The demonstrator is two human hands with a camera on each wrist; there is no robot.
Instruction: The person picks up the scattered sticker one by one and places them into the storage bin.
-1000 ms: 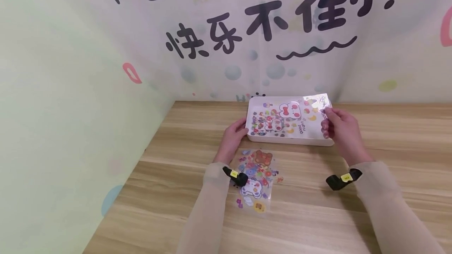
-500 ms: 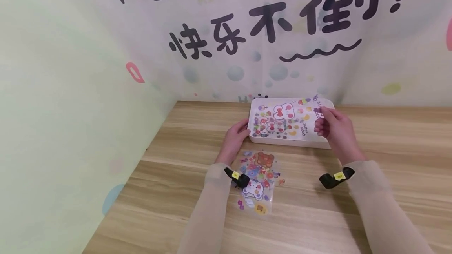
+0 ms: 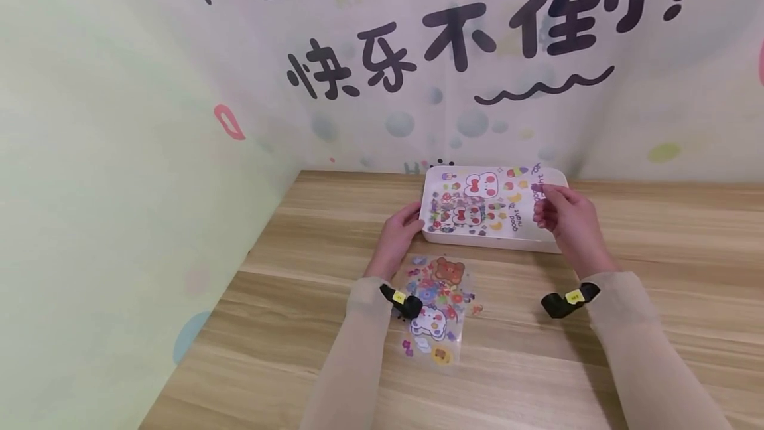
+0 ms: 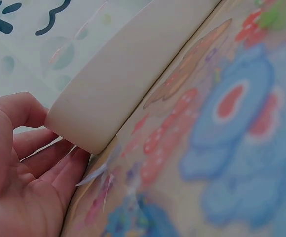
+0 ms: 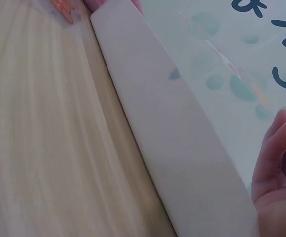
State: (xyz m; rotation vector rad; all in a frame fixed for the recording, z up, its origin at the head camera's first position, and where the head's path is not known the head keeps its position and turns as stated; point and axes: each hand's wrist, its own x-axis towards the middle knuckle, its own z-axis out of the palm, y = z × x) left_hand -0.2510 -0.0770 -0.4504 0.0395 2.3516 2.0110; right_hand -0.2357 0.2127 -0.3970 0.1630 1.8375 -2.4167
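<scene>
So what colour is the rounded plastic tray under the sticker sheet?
White rounded plastic tray, clearest in the head view.

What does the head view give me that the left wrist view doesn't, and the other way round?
Only the head view shows the right hand pinching the sticker sheet that lies over the white tray, plus the wall lettering in full. Only the left wrist view shows, close up, the left hand's fingers touching the tray's rounded corner. Both show the left hand at the tray and the second sticker sheet lying flat on the wooden table.
</scene>
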